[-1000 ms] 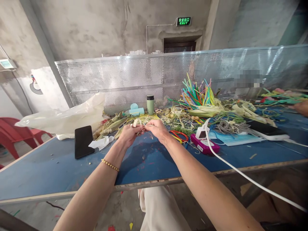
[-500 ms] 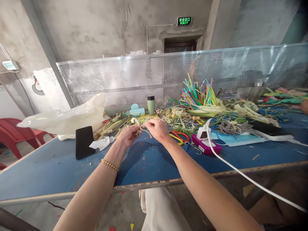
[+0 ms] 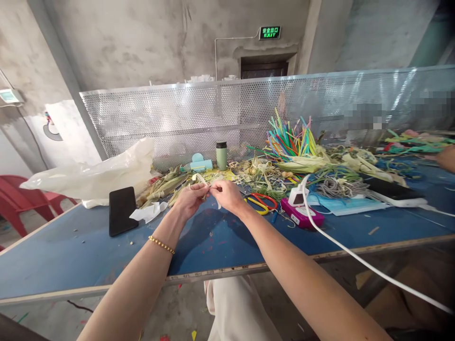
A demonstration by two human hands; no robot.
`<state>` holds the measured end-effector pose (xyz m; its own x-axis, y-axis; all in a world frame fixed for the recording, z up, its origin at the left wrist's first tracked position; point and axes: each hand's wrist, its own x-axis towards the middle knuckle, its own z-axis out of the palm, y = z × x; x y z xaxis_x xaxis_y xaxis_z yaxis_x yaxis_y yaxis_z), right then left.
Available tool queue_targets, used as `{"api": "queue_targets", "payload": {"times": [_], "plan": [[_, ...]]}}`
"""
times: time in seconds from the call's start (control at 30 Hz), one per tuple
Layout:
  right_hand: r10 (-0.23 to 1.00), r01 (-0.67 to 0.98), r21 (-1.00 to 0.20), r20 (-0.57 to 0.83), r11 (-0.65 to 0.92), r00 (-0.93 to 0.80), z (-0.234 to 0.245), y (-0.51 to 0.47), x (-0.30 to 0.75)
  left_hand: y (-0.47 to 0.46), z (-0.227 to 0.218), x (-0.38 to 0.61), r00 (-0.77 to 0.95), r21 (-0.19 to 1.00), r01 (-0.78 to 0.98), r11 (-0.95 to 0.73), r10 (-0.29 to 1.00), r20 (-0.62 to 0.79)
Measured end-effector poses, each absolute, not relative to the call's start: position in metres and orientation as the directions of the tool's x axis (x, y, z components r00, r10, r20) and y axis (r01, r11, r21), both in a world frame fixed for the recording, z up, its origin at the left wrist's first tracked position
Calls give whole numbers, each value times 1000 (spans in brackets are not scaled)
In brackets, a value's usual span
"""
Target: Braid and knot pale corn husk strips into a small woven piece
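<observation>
My left hand [image 3: 190,199] and my right hand [image 3: 224,194] meet above the blue table [image 3: 71,255], fingertips pinched together on a pale dried leaf strip [image 3: 203,183]. The strip curls up between the two hands. My left wrist wears a gold bead bracelet [image 3: 161,245]. Just beyond the hands lies a heap of dried husks and leaf strips [image 3: 170,182].
A black phone [image 3: 122,210] and crumpled white paper [image 3: 149,211] lie to the left, a plastic bag [image 3: 95,173] behind them. Red-and-yellow scissors [image 3: 261,202], a pink charger box [image 3: 302,213] with a white cable, a green flask [image 3: 222,155] and coloured strips [image 3: 291,139] are on the right. Another person's hand [image 3: 446,158] shows far right.
My right hand drew away from the left with the strip half a second ago, then came back so the fingertips meet again.
</observation>
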<state>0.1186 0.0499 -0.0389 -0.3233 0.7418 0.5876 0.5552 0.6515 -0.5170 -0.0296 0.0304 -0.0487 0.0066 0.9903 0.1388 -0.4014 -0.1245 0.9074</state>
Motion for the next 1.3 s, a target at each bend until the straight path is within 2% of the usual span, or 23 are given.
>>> {"api": "queue_targets", "payload": {"times": [0.13,0.5,0.8,0.93,1.03,1.07,1.13,1.17,1.23,1.3], "plan": [[744,534,-530,568,658,-352,-36,45,118,31,-49,-29,-16,909,-392,-138,989,144],[769,454,-621,514,639,-380,-35,42,121,29,-43,-32,46,911,-411,-39,997,63],[752,485,-577,542,658,-376,-34,41,122,28,-41,-32,63,913,-406,-22,997,52],[757,528,-555,563,643,-330,-37,44,119,27,-42,-31,70,916,-385,-111,986,148],[755,579,-520,585,629,-295,-34,46,121,27,-45,-31,4,922,-334,-194,978,207],[748,599,-506,612,620,-257,-32,47,123,27,-46,-30,-17,930,-302,-211,976,216],[718,637,-522,692,568,-73,-29,50,129,27,-48,-29,-19,949,-216,-230,973,232],[687,633,-511,725,582,-46,-27,52,131,27,-48,-28,0,956,-174,-237,971,240],[695,569,-525,709,633,-120,-27,57,135,25,-48,-26,51,962,-117,-247,966,254],[737,435,-605,621,667,-267,-30,62,136,23,-47,-24,76,961,-127,-247,963,258]]}}
